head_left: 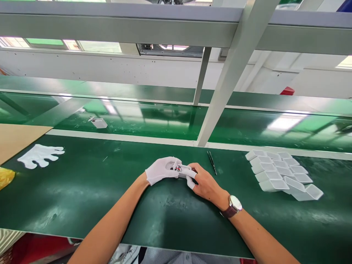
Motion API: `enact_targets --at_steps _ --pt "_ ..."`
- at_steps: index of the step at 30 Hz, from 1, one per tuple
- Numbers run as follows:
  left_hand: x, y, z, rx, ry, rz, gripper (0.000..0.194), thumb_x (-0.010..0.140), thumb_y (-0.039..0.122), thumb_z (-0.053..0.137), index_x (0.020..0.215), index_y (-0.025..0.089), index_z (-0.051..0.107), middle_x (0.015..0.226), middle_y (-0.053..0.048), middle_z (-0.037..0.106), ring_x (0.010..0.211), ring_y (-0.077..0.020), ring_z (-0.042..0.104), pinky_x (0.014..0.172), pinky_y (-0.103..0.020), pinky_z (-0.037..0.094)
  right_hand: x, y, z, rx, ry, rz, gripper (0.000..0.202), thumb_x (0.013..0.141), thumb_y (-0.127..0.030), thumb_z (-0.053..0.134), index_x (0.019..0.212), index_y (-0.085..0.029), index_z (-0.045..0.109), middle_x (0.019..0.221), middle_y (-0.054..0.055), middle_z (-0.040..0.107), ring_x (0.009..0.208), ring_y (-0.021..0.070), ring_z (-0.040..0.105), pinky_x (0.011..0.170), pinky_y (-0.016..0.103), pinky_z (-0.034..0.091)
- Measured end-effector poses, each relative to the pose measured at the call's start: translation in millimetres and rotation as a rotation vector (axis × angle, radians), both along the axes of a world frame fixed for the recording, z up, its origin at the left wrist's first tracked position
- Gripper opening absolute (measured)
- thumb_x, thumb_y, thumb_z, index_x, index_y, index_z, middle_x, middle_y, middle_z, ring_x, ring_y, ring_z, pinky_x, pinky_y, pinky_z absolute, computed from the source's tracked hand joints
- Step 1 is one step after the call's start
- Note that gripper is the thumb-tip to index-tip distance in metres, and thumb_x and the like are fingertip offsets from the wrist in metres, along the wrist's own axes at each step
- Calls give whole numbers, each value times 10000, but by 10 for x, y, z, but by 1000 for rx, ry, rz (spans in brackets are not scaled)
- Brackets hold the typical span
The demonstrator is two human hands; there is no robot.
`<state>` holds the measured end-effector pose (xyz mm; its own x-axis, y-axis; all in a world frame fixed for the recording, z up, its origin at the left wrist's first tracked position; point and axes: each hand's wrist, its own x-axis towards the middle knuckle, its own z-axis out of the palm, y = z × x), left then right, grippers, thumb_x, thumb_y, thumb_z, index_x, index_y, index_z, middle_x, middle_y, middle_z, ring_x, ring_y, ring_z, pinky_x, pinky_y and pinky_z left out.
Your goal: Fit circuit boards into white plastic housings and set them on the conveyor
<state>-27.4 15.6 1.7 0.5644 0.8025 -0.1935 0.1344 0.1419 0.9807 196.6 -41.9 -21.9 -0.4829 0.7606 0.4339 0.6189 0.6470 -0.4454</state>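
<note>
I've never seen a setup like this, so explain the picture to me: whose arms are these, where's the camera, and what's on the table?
There's no machine here, just one person's two arms. The single picture comes from a camera worn on that person's head, looking forward and down.

The left hand wears a white glove. The right hand has white covers on some fingers, and a watch on its wrist. Together they hold a small white part with bits of red and dark showing; the fingers hide the rest.

On the green table lie a loose white glove at the left, dark tweezers just beyond the right hand, and a cluster of whitish cases at the right.
</note>
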Motion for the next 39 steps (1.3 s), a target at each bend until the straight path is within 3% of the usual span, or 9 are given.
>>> enact_targets --at_steps 10,17,31,39 --pt "29 -20 15 99 220 -46 391 712 289 775 1085 195 704 974 -34 739 916 -212 678 852 -347 546 -4 -5 -73 15 60 17 490 913 -80 489 1359 -282 512 1180 103 607 1007 223 662 856 386 621" --pt "87 -94 -100 223 -7 34 388 684 272 853 1036 191 711 1274 -116 649 1031 -235 689 939 -381 549 38 -36 -101 94 226 -10 471 936 -99 517 1371 -263 437 1275 108 634 1174 233 639 969 425 592" --pt "133 -132 -106 212 -162 43 361 679 270 885 989 187 721 1187 -119 668 1065 -274 687 965 -450 555 52 -44 -136 101 298 -23 464 910 -88 555 1340 -232 456 1277 126 637 1196 226 642 996 427 587" --pt "112 -124 -143 237 -151 40 383 682 225 878 1018 179 699 1183 -109 675 1036 -243 697 926 -395 572 52 -53 -111 72 285 -29 461 904 -85 564 1332 -220 460 1278 137 630 1202 226 635 1004 435 581"
